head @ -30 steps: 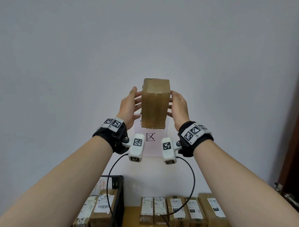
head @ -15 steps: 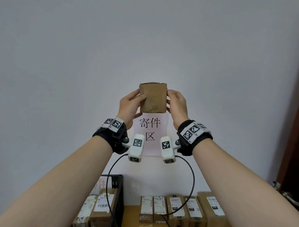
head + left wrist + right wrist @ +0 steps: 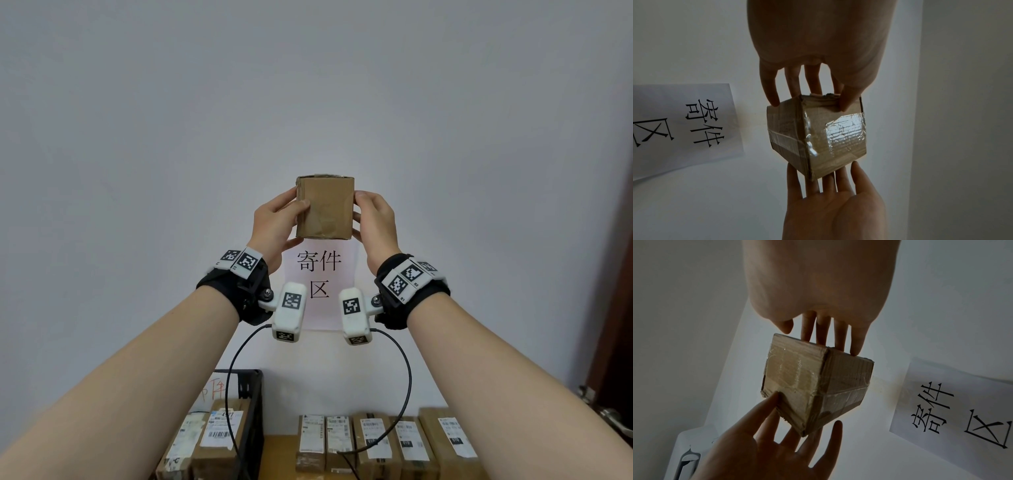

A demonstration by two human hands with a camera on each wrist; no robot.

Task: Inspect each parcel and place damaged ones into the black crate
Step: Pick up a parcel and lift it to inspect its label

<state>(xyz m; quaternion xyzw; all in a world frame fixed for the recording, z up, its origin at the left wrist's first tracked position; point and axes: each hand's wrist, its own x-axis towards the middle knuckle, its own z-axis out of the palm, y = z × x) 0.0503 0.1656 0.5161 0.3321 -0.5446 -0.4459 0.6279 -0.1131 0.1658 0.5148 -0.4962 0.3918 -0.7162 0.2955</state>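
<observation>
Parcel [image 3: 325,209] taped brown cardboard, held up between left hand [image 3: 274,224] and right hand [image 3: 375,226], both grips pinching its sides, wall sign [image 3: 318,274] behind reads 寄件区, labelled boxes [image 3: 387,442] below on desk

Probably parcel depot: labelled parcels [image 3: 376,442], wall sign [image 3: 318,274]

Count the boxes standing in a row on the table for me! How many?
5 in the row, side by side on the wooden table by the wall. More may be hidden below the picture.

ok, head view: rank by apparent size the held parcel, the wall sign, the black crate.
1. Wall sign, though the parcel covers its top.
2. Held parcel, nearer the camera, so it looks bigger than it is.
Black crate: unranked, cropped by the frame and behind the arm.
</observation>
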